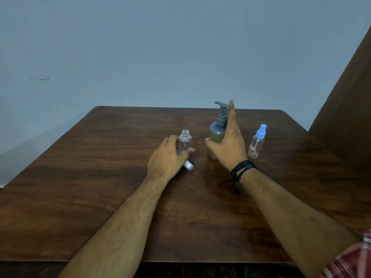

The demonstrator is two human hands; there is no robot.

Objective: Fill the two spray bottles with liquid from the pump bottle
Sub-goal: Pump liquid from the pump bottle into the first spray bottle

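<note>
A clear uncapped spray bottle [185, 140] stands upright mid-table, and my left hand [167, 159] wraps around its lower body. A white cap [189, 165] pokes out from under that same hand. The grey pump bottle [217, 131], holding yellowish liquid, stands to the right. My right hand [228, 141] is against its right side, thumb around the front and fingers stretched up past the pump head. A second clear spray bottle [256, 143] with a blue spray top stands upright further right, untouched.
Everything sits on a dark wooden table [100, 177] pushed against a pale blue wall. A brown panel [349, 109] rises at the right beyond the table's far right corner. A black band circles my right wrist.
</note>
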